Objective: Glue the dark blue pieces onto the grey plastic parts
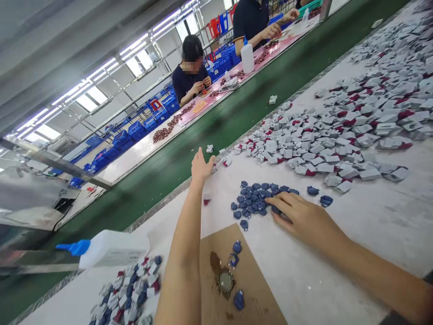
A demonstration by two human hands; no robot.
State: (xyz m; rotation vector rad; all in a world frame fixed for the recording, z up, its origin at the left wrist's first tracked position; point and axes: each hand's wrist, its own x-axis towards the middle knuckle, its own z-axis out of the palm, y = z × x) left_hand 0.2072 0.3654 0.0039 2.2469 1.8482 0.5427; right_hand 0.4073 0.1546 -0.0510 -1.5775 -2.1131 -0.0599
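My left hand (202, 167) reaches out to the table edge by the green conveyor belt, fingers stretched and thumb apart. Beside its thumb lie small white-and-dark-red pieces (226, 161). My right hand (297, 212) is palm down at the right side of a cluster of small navy blue pieces (252, 198). Its fingers are extended and touch the cluster, with dark blue showing between thumb and forefinger; a firm grip is not visible. Nearer me, a brown board (248, 280) carries a round metal cap (225, 280) in a wet patch and a few navy pieces (238, 299).
A large spread of white-and-red pieces (321, 144) covers the right side. A mixed pile (130, 293) and a white bottle with a blue nozzle (115, 249) lie at left. Beyond the green conveyor belt (162, 169), people work at a pink-topped bench (216, 97).
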